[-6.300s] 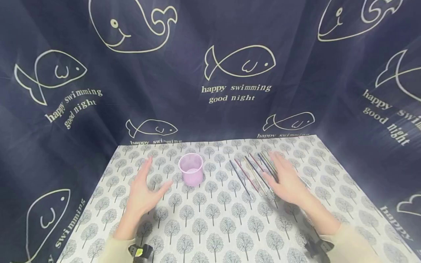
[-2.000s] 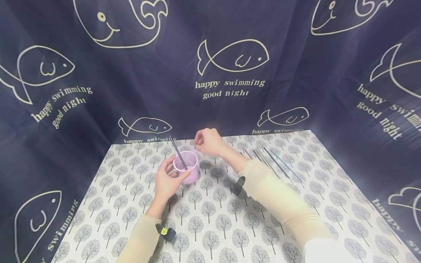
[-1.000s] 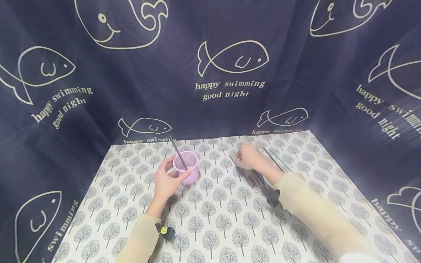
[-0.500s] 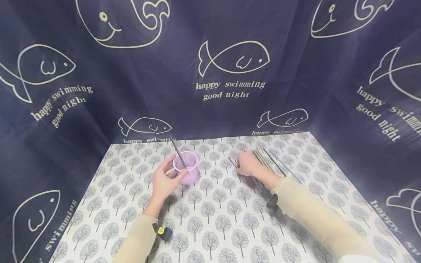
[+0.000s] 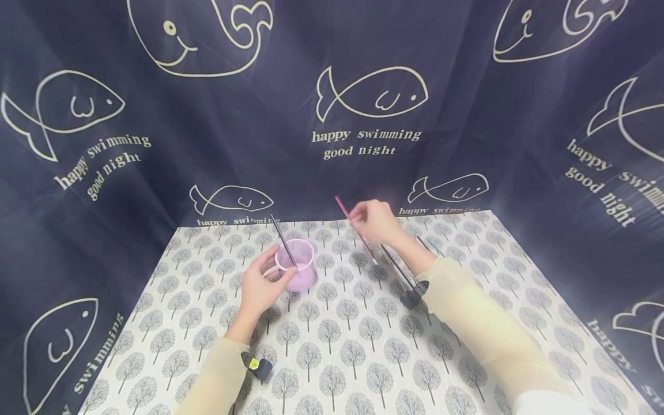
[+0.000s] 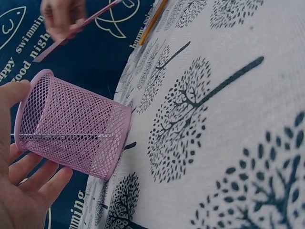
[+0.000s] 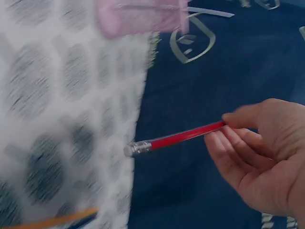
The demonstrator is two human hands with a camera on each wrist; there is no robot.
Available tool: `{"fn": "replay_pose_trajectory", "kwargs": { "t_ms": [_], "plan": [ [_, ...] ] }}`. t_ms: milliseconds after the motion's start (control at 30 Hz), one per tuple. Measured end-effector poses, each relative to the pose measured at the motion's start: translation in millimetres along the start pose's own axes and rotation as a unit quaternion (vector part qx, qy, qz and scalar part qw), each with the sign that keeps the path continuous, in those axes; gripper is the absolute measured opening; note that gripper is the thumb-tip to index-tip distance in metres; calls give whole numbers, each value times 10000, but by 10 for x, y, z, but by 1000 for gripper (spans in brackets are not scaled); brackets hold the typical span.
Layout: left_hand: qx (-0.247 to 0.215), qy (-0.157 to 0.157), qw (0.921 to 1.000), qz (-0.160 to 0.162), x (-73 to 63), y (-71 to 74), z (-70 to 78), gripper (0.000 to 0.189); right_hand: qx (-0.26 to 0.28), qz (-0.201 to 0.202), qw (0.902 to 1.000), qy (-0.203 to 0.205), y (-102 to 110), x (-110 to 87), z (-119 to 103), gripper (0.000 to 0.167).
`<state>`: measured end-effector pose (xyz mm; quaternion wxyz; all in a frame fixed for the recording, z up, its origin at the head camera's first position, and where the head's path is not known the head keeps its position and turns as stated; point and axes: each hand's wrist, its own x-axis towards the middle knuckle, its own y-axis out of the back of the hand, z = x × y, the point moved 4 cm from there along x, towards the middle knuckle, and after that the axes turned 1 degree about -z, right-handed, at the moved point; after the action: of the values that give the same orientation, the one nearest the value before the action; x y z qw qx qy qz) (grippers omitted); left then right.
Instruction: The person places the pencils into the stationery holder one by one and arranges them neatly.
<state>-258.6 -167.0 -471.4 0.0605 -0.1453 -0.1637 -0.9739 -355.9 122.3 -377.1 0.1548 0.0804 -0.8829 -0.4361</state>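
A pink mesh pencil cup (image 5: pixel 303 276) stands on the cloth, left of centre. My left hand (image 5: pixel 261 285) holds it, thumb at the near rim and fingers round the far-left side. Inside leans a dark pencil (image 5: pixel 282 236), its upper part above the rim; through the mesh it shows as a thin line in the left wrist view. My right hand (image 5: pixel 376 222) pinches a red pencil (image 7: pixel 186 136) between thumb and fingers, raised above the back of the table. In the right wrist view, its silver ferrule and pale eraser point toward the table.
Several pencils lie to the right, partly hidden under my right forearm; a dark pencil (image 5: pixel 399 265) and a light blue pencil (image 5: pixel 436 248) show. An orange pencil (image 7: pixel 52 220) is at the lower left of the right wrist view. A dark fish-print curtain (image 5: pixel 290 144) hangs behind the tree-print tablecloth (image 5: pixel 332 328).
At first the cup stood unheld without a pencil; since then my left hand took hold of it and a dark pencil went in. My right hand then picked a red pencil off the cloth, moving up and left.
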Motion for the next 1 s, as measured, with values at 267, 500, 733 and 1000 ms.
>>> {"fn": "replay_pose_trajectory", "kwargs": {
  "t_ms": [267,500,733,1000],
  "plan": [
    [-149,194,9997,-20,-50,7,-72,71,1449,811,9848,503,-82,71,-607,11],
    [-61,85,9999,52,-49,2,-83,70,2021,953,9706,901,-328,93,-863,11],
    [-232,100,9996,160,-25,-19,-58,69,1899,634,9754,918,-556,79,-885,8],
    [-316,162,9992,196,6,-23,-26,69,1359,446,9829,1163,-762,103,-867,7]
  ]
}}
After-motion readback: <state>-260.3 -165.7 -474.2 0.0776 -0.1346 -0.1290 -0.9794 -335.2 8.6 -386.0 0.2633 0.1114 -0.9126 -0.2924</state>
